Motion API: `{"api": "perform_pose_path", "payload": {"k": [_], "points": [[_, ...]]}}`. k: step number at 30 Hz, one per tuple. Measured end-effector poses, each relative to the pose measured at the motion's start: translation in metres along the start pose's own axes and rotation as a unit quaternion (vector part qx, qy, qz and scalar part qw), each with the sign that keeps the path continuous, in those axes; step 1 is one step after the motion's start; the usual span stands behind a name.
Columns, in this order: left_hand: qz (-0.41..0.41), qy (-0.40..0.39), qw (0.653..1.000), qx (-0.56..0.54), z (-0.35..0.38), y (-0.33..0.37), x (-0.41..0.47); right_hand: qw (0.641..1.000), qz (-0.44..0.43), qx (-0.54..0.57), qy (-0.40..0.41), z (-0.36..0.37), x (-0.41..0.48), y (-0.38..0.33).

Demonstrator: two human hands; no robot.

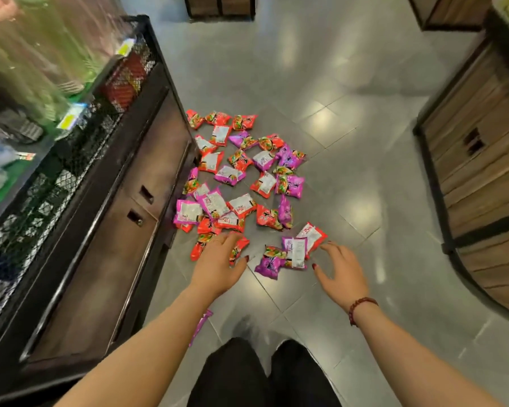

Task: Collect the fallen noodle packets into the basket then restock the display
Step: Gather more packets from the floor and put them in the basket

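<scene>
Noodle packets [241,171], red and purple, strewn on the floor tiles [365,186] along the foot of the dark display cabinet [124,201], long axis of the scatter running straight ahead, parallel to the cabinet front. Nearest red packet [199,248] close by the cabinet foot, lying under the left hand [218,265], fingers straight and spread, palm down; contact likely but hard to confirm. Right hand [340,274] farther from the cabinet, spread and empty, fingertips just short of a white-backed packet [296,254]. Purple packet [269,264] between both hands, about equally reachable. 1 stray purple packet [201,324] near the cabinet, beside the left forearm. Basket not in view. Likely step: first pickups, 1 per hand.
</scene>
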State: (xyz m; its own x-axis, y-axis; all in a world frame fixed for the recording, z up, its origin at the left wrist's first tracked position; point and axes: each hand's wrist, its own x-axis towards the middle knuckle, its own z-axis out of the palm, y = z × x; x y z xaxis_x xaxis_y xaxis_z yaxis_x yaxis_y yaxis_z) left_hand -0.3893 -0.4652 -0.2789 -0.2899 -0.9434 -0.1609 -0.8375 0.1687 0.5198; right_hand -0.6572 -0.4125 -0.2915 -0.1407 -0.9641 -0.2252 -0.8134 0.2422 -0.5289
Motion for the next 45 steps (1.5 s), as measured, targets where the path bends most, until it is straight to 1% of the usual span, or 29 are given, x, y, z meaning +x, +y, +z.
{"api": "perform_pose_path", "payload": {"k": [5,9,11,14,17,20,24,26,29,31,34,36,38,41,43,45], "points": [[-0.017,-0.028,0.999,-0.001,0.010,-0.007,0.076,0.999,0.020,-0.004,-0.038,-0.004,0.071,0.014],[-0.029,-0.067,0.997,-0.027,0.028,-0.024,0.137,0.998,0.047,0.020,-0.046,0.004,0.124,0.029],[-0.051,-0.091,0.994,-0.036,0.041,-0.032,0.160,0.995,0.074,0.033,-0.053,0.008,0.149,0.038],[-0.085,-0.095,0.990,-0.068,0.065,-0.045,0.188,0.991,0.103,0.038,-0.080,0.022,0.186,0.057],[-0.135,-0.112,0.980,-0.090,0.104,-0.064,0.214,0.984,0.135,0.053,-0.105,0.046,0.226,0.078],[-0.183,-0.118,0.970,-0.110,0.158,-0.093,0.240,0.975,0.160,0.088,-0.128,0.085,0.267,0.107],[-0.264,-0.125,0.945,-0.147,0.242,-0.126,0.271,0.964,0.172,0.104,-0.173,0.156,0.312,0.158],[-0.281,-0.120,0.939,-0.154,0.289,-0.144,0.287,0.957,0.184,0.102,-0.201,0.196,0.333,0.185],[-0.267,-0.141,0.943,-0.137,0.362,-0.180,0.306,0.948,0.191,0.101,-0.235,0.256,0.357,0.226],[-0.270,-0.174,0.935,-0.152,0.402,-0.200,0.316,0.941,0.194,0.098,-0.259,0.293,0.369,0.251],[-0.274,-0.201,0.924,-0.174,0.457,-0.232,0.323,0.935,0.201,0.104,-0.272,0.342,0.378,0.284],[-0.256,-0.207,0.929,-0.167,0.488,-0.253,0.322,0.931,0.211,0.111,-0.276,0.371,0.378,0.302],[-0.242,-0.210,0.934,-0.161,0.513,-0.271,0.316,0.937,0.198,0.105,-0.267,0.396,0.376,0.317],[-0.241,-0.226,0.926,-0.184,0.543,-0.292,0.308,0.947,0.189,0.071,-0.249,0.427,0.374,0.335],[-0.238,-0.236,0.922,-0.194,0.555,-0.298,0.307,0.954,0.192,0.040,-0.226,0.442,0.372,0.341],[-0.236,-0.232,0.922,-0.200,0.565,-0.302,0.311,0.958,0.204,0.036,-0.199,0.453,0.370,0.342]]}}
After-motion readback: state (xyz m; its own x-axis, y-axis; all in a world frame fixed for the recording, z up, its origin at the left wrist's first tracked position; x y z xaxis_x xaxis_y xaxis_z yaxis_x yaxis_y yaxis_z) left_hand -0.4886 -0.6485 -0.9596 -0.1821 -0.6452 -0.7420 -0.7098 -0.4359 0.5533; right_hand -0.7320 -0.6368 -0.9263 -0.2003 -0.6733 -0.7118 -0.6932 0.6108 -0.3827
